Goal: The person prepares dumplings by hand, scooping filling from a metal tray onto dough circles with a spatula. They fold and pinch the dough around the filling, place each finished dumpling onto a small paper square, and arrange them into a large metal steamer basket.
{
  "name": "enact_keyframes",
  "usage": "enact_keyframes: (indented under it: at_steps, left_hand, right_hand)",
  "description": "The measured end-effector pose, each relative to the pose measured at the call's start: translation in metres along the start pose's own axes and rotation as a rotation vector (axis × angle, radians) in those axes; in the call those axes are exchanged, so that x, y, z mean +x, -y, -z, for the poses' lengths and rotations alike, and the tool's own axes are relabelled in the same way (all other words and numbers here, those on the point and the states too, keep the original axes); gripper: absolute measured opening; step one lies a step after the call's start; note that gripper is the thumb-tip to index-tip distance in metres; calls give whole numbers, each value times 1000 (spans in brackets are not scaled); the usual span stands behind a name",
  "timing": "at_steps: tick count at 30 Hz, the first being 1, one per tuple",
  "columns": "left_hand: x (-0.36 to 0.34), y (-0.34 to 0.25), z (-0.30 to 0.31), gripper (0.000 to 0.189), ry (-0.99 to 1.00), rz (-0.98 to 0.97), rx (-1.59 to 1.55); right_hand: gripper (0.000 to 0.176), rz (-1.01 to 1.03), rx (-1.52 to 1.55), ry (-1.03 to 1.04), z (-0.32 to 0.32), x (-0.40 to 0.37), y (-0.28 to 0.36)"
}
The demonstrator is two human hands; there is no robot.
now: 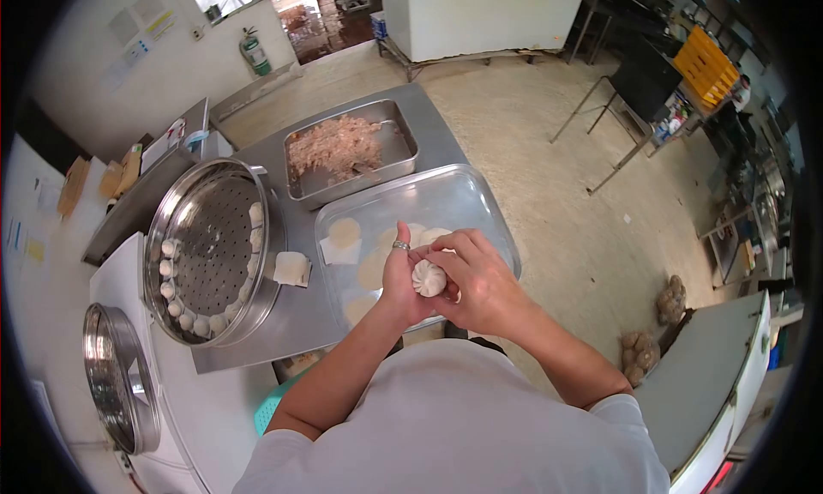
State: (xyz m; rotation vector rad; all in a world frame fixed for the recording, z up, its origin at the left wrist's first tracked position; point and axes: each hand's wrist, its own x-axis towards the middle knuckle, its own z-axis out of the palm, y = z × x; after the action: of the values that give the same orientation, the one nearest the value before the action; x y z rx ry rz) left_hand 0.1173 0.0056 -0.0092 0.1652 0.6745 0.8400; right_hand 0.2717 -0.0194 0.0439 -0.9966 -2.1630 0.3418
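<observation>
Just now, a pleated bun (pixel 429 279) sits between the fingers of both hands, its gathered folds facing up. Directly beneath and beyond the fingers is a shallow metal tray (pixel 471 204) with flat dough rounds (pixel 345 232), one of them on white paper. The tray rests on a steel table (pixel 431 125). Farther ahead of the fingers, a deeper pan (pixel 396 139) holds minced filling (pixel 330 147), heaped mostly toward its left. To the fingers' left, past some white squares (pixel 292 269), a perforated steamer (pixel 210 245) carries small buns (pixel 186 322) along its edge. Well beyond the fingers are a pale floor (pixel 514 108), a white cabinet (pixel 480 22) and a green extinguisher (pixel 255 55); yellow crates (pixel 705 67) stand far off to the right.

The left hand (pixel 405 280) cups the bun from the left and below, a ringed digit pointing up. The right hand (pixel 480 280) bends over from the right, its fingers curled and closed about the bun's edge. Both forearms reach forward and converge there.
</observation>
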Motion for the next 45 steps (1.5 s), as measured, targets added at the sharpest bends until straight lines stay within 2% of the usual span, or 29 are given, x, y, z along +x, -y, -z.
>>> enact_keyframes:
  at_steps: [2, 5, 8, 9, 12, 15, 16, 17, 19, 23, 29, 31, 35, 38, 41, 45]
  left_hand:
    - [-4, 2, -13, 88, -69, -60, -42]
    - [-2, 4, 1, 90, -24, -101, 67]
    - [-7, 3, -14, 93, -155, -69, 44]
    - [-6, 4, -11, 94, -143, -73, 57]
    - [-6, 7, 2, 102, -62, -124, 92]
    - [-15, 11, 12, 105, 70, -203, 84]
    - [-12, 14, 22, 105, 90, -204, 49]
    - [-12, 14, 29, 104, 114, -202, 16]
    - [-23, 9, 17, 98, 34, -273, 38]
    - [-26, -1, 33, 92, -127, -422, 78]
    - [-37, -26, 119, 89, -177, -488, 469]
    - [-55, -41, 132, 87, -169, -508, 459]
    - [-82, -71, 170, 85, -113, -561, 468]
    - [-88, -86, 204, 84, -232, -574, 423]
    - [-112, -102, 206, 77, -187, -566, 471]
    - [-106, -99, 234, 58, -223, -534, 609]
  right_hand:
    - [58, 33, 11, 21, -2, 1, -8]
    - [60, 112, 41, 85, 0, 8, -10]
    - [58, 160, 80, 182, -5, 9, -22]
    - [57, 173, 94, 217, -7, 9, -29]
    - [51, -226, 448, 315, -8, 14, -43]
    - [43, -386, 936, 203, -14, 29, -49]
    - [38, -475, 1099, 246, -17, 32, -47]
    - [39, -530, 1118, 275, -23, 35, -47]
    - [40, -643, 1140, 324, -35, 41, -46]
    - [42, -662, 1237, 308, -56, 53, -17]
    - [45, -783, 1328, 283, -105, 79, 5]
    - [44, -775, 1355, 286, -123, 87, 15]
    - [41, -833, 1467, 419, -155, 97, 46]
    - [40, -875, 1512, 436, -176, 103, 66]
    - [39, -924, 1524, 388, -196, 105, 80]
    - [39, -996, 1527, 350, -202, 103, 87]
